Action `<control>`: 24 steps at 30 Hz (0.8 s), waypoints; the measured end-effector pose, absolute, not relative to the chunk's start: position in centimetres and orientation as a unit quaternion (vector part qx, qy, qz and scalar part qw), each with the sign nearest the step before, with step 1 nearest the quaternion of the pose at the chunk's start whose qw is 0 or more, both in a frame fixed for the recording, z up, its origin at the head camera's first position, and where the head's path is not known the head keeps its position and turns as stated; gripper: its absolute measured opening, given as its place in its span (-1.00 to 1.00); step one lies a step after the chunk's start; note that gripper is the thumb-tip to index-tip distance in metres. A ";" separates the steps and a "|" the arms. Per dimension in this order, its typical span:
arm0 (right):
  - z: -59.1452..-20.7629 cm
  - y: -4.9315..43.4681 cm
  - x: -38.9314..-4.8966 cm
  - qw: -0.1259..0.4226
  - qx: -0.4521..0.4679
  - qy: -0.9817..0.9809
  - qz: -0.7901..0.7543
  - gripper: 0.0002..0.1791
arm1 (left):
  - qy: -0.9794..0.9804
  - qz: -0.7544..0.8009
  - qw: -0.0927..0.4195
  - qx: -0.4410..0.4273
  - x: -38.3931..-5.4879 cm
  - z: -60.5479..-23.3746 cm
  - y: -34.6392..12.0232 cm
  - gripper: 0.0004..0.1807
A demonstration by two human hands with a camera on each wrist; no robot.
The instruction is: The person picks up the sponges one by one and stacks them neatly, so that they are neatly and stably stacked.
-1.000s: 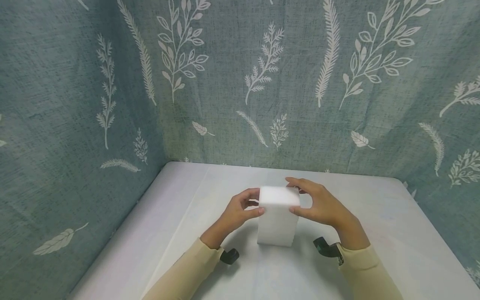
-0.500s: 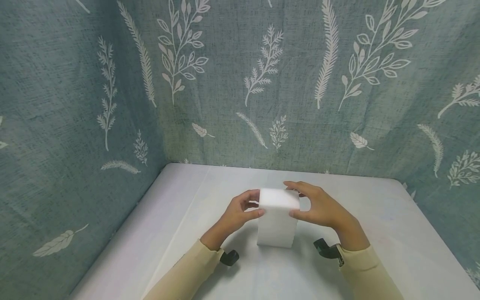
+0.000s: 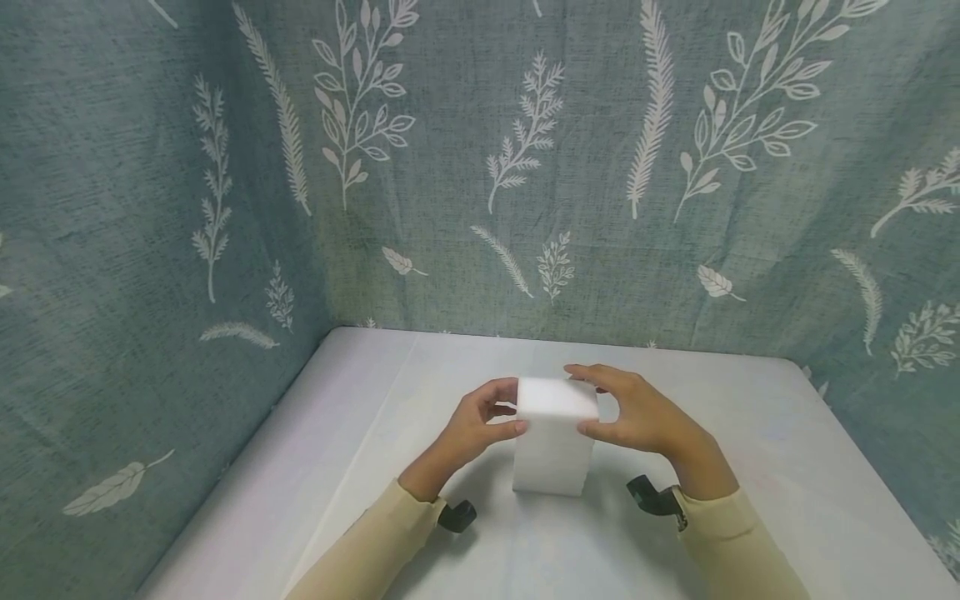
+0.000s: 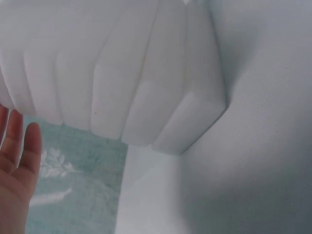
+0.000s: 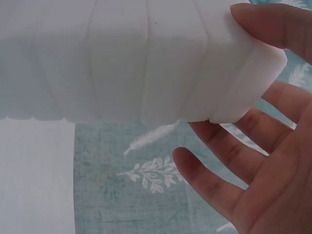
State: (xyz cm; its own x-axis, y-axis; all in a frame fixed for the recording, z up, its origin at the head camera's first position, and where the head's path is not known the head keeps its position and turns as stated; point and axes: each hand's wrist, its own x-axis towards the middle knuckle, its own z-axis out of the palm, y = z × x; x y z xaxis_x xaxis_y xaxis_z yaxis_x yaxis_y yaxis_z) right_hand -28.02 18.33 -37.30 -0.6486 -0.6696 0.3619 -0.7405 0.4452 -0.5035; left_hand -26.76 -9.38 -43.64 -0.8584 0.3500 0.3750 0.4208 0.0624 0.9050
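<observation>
A stack of white sponge-like blocks (image 3: 553,454) stands upright on the table, several layers high with rounded edges. The layers show clearly in the left wrist view, where the stack (image 4: 126,83) appears sideways. My left hand (image 3: 474,423) holds the upper left side, thumb on the front edge and fingers along the side. On the opposite side, my right hand (image 3: 637,408) grips the upper right corner, its thumb on the front face and its index finger reaching behind the top. In the right wrist view, the right hand's thumb (image 5: 273,24) lies across the topmost blocks (image 5: 243,73).
The white-covered table (image 3: 405,392) runs back to a green-blue cloth (image 3: 450,167) with white leaf prints, which also hangs along the left and right. Small black devices (image 3: 457,517) are strapped at both wrists, below the sleeves' cuffs.
The right hand's index finger has shifted slightly left behind the top of the stack. The stack and left hand stay in place; the head view has moved very slightly.
</observation>
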 end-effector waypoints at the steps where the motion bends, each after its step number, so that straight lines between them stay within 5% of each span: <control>1: -37.3 18.3 -28.0 0.055 0.416 -0.848 0.323 -0.24 | -0.729 -0.631 0.029 -0.266 -26.8 -43.6 -9.4 -0.39; 24: -39.0 20.9 -28.0 0.049 0.371 -0.873 0.312 -0.03 | -0.755 -0.601 0.023 -0.261 -27.4 -45.1 -10.6 -0.31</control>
State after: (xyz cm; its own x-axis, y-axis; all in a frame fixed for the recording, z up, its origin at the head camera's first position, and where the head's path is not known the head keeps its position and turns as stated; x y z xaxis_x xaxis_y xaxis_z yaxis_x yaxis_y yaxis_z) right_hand -28.02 20.89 -39.03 -0.7203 -0.6169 0.3172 -0.6782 0.5303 -0.5088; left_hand -27.41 -10.59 -45.14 -0.8628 0.3659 0.3489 0.4223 0.1422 0.8952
